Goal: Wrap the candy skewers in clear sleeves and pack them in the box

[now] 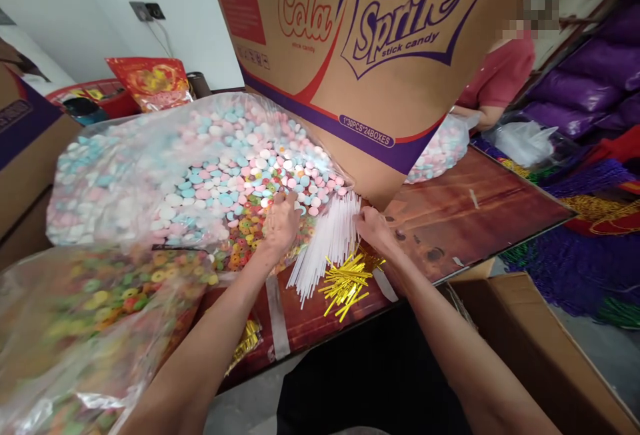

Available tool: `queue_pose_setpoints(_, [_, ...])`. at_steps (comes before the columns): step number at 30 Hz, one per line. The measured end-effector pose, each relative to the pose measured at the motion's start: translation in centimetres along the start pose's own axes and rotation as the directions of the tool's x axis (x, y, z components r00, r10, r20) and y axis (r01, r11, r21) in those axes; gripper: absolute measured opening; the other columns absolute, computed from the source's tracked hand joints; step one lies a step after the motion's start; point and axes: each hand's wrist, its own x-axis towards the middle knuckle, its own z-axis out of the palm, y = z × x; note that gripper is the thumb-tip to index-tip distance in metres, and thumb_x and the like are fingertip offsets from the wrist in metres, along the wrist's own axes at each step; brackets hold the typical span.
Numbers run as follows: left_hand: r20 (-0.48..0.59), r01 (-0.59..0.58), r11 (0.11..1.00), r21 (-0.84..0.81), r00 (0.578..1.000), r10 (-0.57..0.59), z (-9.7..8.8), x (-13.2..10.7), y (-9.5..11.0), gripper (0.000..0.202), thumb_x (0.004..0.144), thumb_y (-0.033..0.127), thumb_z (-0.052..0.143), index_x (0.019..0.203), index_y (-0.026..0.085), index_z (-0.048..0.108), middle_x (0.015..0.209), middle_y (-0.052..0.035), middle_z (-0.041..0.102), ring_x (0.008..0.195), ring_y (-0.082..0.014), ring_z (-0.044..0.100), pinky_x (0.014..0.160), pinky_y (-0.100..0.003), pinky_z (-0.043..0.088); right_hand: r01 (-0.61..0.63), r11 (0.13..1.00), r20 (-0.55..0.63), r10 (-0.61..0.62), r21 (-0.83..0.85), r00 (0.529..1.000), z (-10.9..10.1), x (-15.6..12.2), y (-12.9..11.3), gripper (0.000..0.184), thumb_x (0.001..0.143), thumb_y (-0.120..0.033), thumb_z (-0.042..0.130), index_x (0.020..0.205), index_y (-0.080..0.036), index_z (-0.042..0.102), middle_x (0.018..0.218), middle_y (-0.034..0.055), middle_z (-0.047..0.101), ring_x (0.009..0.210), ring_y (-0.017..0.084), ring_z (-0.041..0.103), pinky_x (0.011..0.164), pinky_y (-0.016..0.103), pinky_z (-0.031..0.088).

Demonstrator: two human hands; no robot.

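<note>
My left hand (283, 222) reaches down onto loose candy, fingers bent and drawn together; what they hold, if anything, is hidden. Beneath and beside it lie colourful ring-shaped candies (240, 242), bordering pink, blue and white button candies (215, 182) in a large clear plastic bag. At the right edge of a pile of thin white sticks (327, 242) is my right hand (374, 227), its fingers curled closed against the sticks. I cannot make out what is in them. Gold twist ties (347, 282) lie in a loose heap just below the sticks.
A tall Cola and Sprite stick candy carton (350, 42) stands behind the sticks. Another bag of ring candies (100, 315) fills the lower left. An open cardboard box (540, 335) is beyond the table's (480, 215) right front edge. A person in a red top (507, 75) is behind.
</note>
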Motion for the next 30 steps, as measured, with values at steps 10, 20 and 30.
queue_pose_setpoints(10, [-0.059, 0.002, 0.982, -0.187, 0.998, -0.014, -0.7, -0.2, -0.8, 0.034, 0.081, 0.016, 0.049, 0.108, 0.017, 0.07, 0.092, -0.0113, 0.07, 0.081, -0.0256, 0.066, 0.071, -0.034, 0.048, 0.11, 0.943, -0.119, -0.076, 0.315, 0.99, -1.5, -3.2, 1.9, 0.018, 0.09, -0.025, 0.041, 0.082, -0.02, 0.056, 0.08, 0.0068, 0.068, 0.069, 0.018, 0.06, 0.063, 0.027, 0.04])
queue_pose_setpoints(20, [0.076, 0.061, 0.615, -0.786, 0.997, -0.002, -0.9, 0.1, -2.5, 0.029, 0.078, 0.033, 0.059, 0.103, 0.018, 0.064, 0.087, -0.0039, 0.067, 0.074, -0.0186, 0.068, 0.068, -0.029, 0.053, 0.164, 0.582, -0.033, -0.229, 0.797, 0.973, 0.8, -7.5, 2.0, 0.02, 0.079, -0.024, 0.045, 0.095, -0.02, 0.055, 0.067, -0.0029, 0.059, 0.055, 0.012, 0.044, 0.054, 0.024, 0.033])
queue_pose_setpoints(30, [0.124, -0.3, 0.946, 0.123, 0.95, 0.286, 0.7, 1.2, 0.0, 0.052, 0.087, 0.005, 0.042, 0.136, 0.018, 0.054, 0.119, -0.0179, 0.06, 0.104, -0.0292, 0.063, 0.084, -0.039, 0.051, 0.071, 0.486, 0.057, -0.244, 0.871, 0.968, 1.6, -7.7, 1.6, 0.024, 0.084, -0.034, 0.05, 0.097, -0.017, 0.062, 0.054, -0.0052, 0.053, 0.048, 0.011, 0.039, 0.048, 0.022, 0.027])
